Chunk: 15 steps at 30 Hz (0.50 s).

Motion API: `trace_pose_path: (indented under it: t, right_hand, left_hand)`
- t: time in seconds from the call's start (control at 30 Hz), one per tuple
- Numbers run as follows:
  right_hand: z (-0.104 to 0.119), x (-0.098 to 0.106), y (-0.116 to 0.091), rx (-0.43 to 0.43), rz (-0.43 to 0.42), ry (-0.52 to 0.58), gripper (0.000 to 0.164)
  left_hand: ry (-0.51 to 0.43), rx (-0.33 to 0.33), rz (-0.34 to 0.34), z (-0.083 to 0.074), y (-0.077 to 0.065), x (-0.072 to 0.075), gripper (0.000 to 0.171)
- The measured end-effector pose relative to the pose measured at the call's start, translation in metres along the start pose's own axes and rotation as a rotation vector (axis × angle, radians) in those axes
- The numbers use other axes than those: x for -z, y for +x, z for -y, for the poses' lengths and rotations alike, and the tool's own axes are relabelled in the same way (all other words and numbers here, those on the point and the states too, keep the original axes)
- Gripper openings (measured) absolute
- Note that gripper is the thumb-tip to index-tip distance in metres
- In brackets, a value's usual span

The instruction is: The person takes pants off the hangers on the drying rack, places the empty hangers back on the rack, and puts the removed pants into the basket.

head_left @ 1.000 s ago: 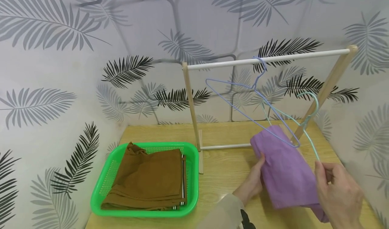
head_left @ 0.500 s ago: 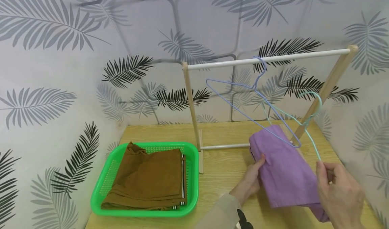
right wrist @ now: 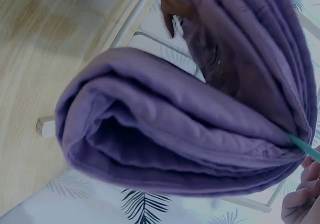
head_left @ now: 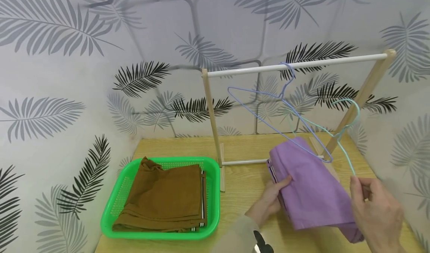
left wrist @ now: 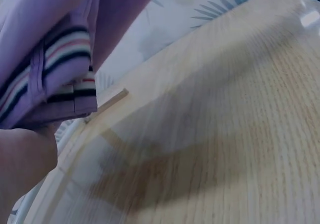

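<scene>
My right hand (head_left: 379,210) pinches the lower right corner of a mint-green hanger (head_left: 344,154), with its hook pointing up. Folded purple trousers (head_left: 312,186) hang doubled over the hanger's bottom bar, and the right wrist view shows the green bar (right wrist: 302,145) running into the fold between the two cloth layers. At the trousers' left edge my left hand (head_left: 267,202) grips the cloth, thumb on top and the other fingers hidden beneath. In the left wrist view, a striped waistband (left wrist: 67,54) with a belt loop shows just above that hand.
A blue hanger (head_left: 256,115) hangs from the white rail (head_left: 248,71) of a wooden rack (head_left: 211,118), overlapping the trousers in the head view. On the left of the wooden table (head_left: 248,178) stands a green basket (head_left: 107,212) holding folded brown trousers (head_left: 168,193).
My left hand has moved left and slightly down, drawing the trousers' edge with it, so the striped waistband now shows. The green hanger's hook has shifted a little right.
</scene>
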State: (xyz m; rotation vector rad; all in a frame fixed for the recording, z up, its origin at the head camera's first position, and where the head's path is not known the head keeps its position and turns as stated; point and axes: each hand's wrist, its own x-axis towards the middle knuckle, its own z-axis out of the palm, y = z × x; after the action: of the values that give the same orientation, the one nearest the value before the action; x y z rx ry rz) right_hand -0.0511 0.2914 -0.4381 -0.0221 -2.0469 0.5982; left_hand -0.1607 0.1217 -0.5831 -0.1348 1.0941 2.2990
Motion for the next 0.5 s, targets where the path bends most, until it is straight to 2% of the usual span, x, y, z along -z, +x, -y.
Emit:
trace_pose_path:
  t: [0.2, 0.37, 0.5]
  right_hand:
    - [-0.001, 0.002, 0.000, -0.022, 0.022, 0.008, 0.033]
    - [-0.002, 0.000, 0.000, -0.039, 0.012, 0.009, 0.025]
    - [0.000, 0.000, 0.002, -0.040, -0.002, 0.001, 0.026]
  left_hand:
    - [0.027, 0.003, 0.077, -0.009, -0.008, 0.004, 0.022]
    - [0.027, 0.008, 0.086, -0.016, -0.014, 0.002, 0.020]
    - [0.025, 0.007, 0.083, -0.023, -0.020, -0.001, 0.016]
